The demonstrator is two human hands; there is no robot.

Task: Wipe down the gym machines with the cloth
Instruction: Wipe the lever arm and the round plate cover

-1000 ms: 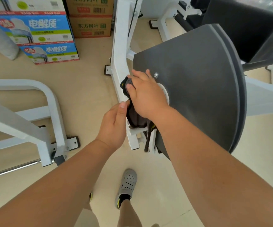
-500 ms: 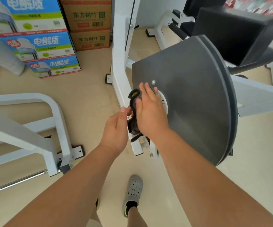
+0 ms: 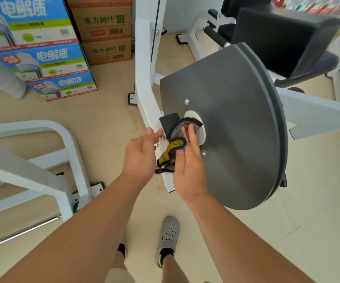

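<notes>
A gym machine stands in front of me with a big grey disc [image 3: 236,129] on a white frame [image 3: 144,88]. My right hand [image 3: 189,166] holds a dark grey and yellow cloth [image 3: 177,139] bunched against the disc's white hub [image 3: 193,116], with its thumb on the cloth. The cloth's lower end hangs between my hands. My left hand [image 3: 142,156] is beside it with straight fingers, by the frame's bolts and a small black block [image 3: 170,121]. Whether it touches the cloth is hidden.
Blue-and-white boxes [image 3: 42,58] and brown cartons [image 3: 103,27] are stacked at the back left. Another white machine frame [image 3: 69,152] stands left of me. A black padded seat [image 3: 283,37] lies behind the disc. My grey shoe [image 3: 168,235] is on the beige floor below.
Both hands have moved with the cloth from the disc's left edge down to its hub. The cloth is more bunched, with its yellow side showing. My left hand has drawn slightly away.
</notes>
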